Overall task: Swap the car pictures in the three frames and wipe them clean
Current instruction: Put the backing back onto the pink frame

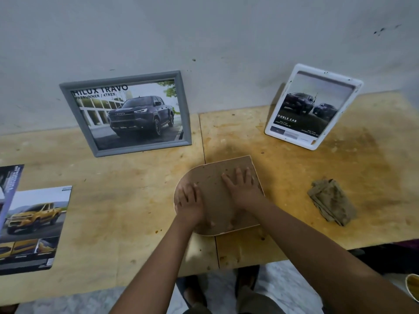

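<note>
Nearest us, both our hands lie flat on the brown back of the arched frame [215, 214], which sits face down on the table [136, 200] near its front edge. Our left hand [189, 200] rests on the rounded end and our right hand [242, 189] on the square end. The fingers of both are straight and spread, and neither hand grips anything.

We judge the back to be thin, stiff and light. It should be lifted with the fingertips at an edge, not pressed in the middle, because any glass underneath would be fragile.

To the right, well apart from the frame, lies a crumpled cloth [331, 201]. At far left lies a loose picture [34, 225] of a yellow truck.

Farthest away, a grey frame [127, 152] and a white frame [271, 123] lean against the wall, each holding a picture of dark trucks.
</note>
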A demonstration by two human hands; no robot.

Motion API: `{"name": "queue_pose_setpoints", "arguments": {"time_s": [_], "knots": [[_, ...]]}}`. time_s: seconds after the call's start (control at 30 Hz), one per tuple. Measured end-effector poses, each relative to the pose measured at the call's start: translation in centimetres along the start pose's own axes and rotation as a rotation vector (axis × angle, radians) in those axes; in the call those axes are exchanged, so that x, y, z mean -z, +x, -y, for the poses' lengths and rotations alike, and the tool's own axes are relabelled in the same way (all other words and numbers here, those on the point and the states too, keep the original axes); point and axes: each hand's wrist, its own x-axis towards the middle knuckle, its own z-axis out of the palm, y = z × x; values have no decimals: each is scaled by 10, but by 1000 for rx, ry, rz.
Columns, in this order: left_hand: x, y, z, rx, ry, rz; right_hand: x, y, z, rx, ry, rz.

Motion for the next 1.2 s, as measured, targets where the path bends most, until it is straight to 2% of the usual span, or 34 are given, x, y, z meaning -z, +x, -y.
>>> {"name": "queue_pose_setpoints", "arguments": {"time_s": [0.23,0.5,0.67,0.8,0.97,1.2], "knots": [[6,-1,-8,23,51,11,10,10,-7,-1,-65,21],[7,-4,-6,53,63,43,6,9,-24,91,63,93],[7,-7,-6,52,47,44,-5,1,-37,205,75,29],[4,-7,-2,32,54,-11,-7,-9,-34,334,-46,-38],[12,-6,-12,30,82,4,5,-8,-16,254,-112,44],[12,-3,-7,31,34,12,2,-8,-16,247,-23,81]]}}
